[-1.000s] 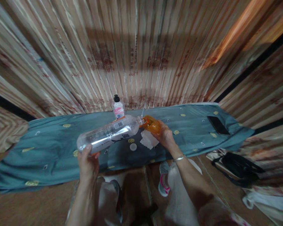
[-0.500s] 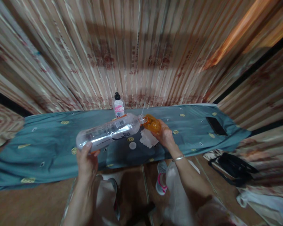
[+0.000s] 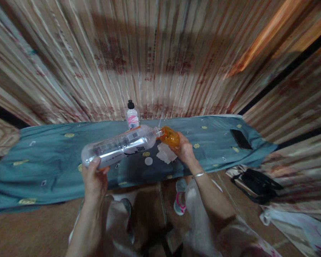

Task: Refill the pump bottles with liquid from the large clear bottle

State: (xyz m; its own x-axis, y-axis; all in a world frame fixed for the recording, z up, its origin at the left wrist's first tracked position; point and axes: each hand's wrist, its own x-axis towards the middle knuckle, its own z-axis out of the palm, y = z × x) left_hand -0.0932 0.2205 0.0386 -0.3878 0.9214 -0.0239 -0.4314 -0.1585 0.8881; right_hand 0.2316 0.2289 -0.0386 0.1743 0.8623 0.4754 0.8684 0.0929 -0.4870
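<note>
My left hand grips the base of a large clear plastic bottle, which is tipped almost level with its mouth pointing right. The mouth meets the opening of a small orange bottle, which my right hand holds tilted above the table. Under them on the teal cloth lie a white bottle cap and a crumpled white tissue.
A small white bottle with a black cap and pink label stands at the table's back edge by the striped curtain. A black phone lies on the cloth at the right. A black bag sits on the floor at the right.
Both bottles stay joined mouth to mouth; the clear bottle's base has risen slightly. The view has shifted a little, so everything sits higher and further left.
</note>
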